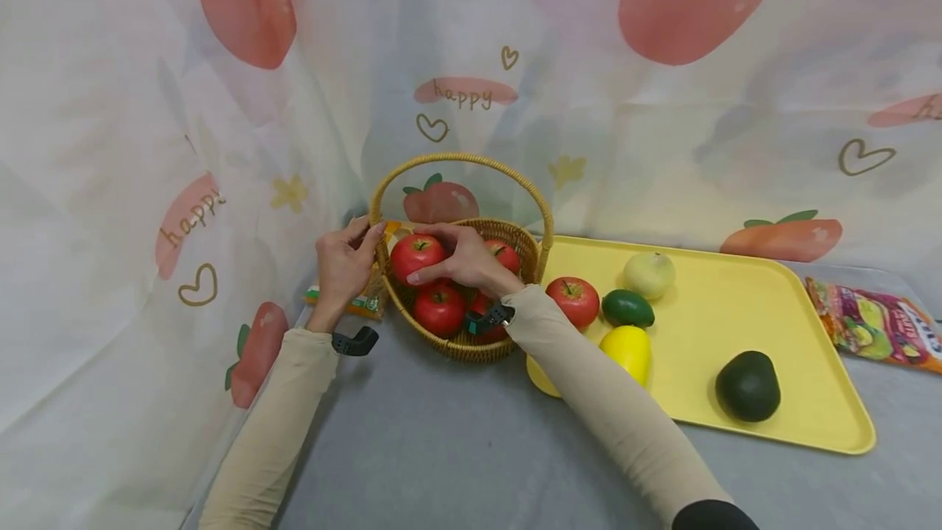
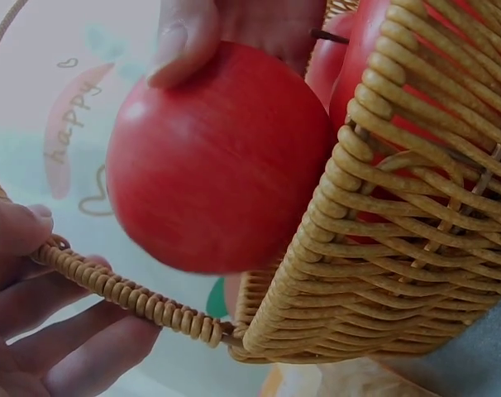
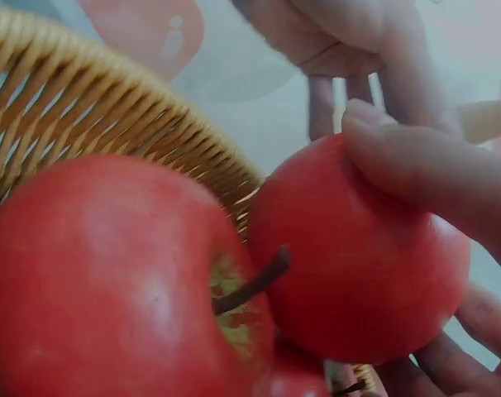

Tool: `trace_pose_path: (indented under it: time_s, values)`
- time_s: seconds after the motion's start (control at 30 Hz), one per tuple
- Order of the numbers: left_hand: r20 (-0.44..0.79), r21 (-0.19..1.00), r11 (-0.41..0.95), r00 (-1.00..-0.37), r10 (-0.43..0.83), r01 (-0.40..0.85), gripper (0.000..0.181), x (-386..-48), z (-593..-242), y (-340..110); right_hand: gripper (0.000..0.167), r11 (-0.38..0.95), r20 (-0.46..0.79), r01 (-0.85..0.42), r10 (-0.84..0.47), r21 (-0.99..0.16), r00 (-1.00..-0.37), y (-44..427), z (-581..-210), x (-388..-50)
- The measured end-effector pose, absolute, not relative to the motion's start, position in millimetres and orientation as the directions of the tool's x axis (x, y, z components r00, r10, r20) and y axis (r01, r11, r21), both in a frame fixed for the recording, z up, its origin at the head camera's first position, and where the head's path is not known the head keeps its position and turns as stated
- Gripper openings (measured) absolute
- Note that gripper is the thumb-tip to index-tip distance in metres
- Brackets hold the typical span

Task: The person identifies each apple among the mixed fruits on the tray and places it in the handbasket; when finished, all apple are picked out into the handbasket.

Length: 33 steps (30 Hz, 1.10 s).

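Note:
In the head view, a wicker basket with a tall arched handle stands near the back curtain, holding several red apples. My left hand grips the handle low on its left side; the left wrist view shows thumb and fingers around the wrapped handle. With thumb and fingers, my right hand holds one red apple at the basket's left rim, above the others. That apple is beside another stemmed apple in the right wrist view.
Right of the basket, a yellow tray bears a red apple, an onion, a small green fruit, a yellow fruit and a dark avocado. Snack packets lie far right and left of the basket.

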<state>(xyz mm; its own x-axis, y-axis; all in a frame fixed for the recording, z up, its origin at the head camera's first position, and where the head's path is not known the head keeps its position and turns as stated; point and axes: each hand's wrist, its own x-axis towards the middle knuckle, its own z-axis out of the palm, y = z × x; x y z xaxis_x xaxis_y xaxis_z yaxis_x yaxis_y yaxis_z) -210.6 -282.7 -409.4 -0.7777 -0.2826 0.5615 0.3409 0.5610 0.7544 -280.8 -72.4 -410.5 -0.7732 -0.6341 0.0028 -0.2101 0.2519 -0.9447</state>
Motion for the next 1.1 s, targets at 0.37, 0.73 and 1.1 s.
trace_pose_path:
  time_s: [0.37, 0.73, 1.1]
  values:
    - [0.538, 0.774, 0.54, -0.794, -0.283, 0.332, 0.029, -210, -411, -284, 0.081, 0.325, 0.036, -0.343, -0.678, -0.881, -0.734, -82, -415, -280]
    - [0.564, 0.758, 0.544, -0.78, -0.27, 0.36, 0.027, -211, -411, -284, 0.082, 0.45, 0.054, -0.481, -0.686, -0.752, -0.726, -87, -424, -287]
    - [0.596, 0.738, 0.56, -0.753, -0.278, 0.377, 0.026, -213, -414, -283, 0.082, 0.503, 0.011, -0.493, -0.692, -0.71, -0.722, -90, -425, -284]
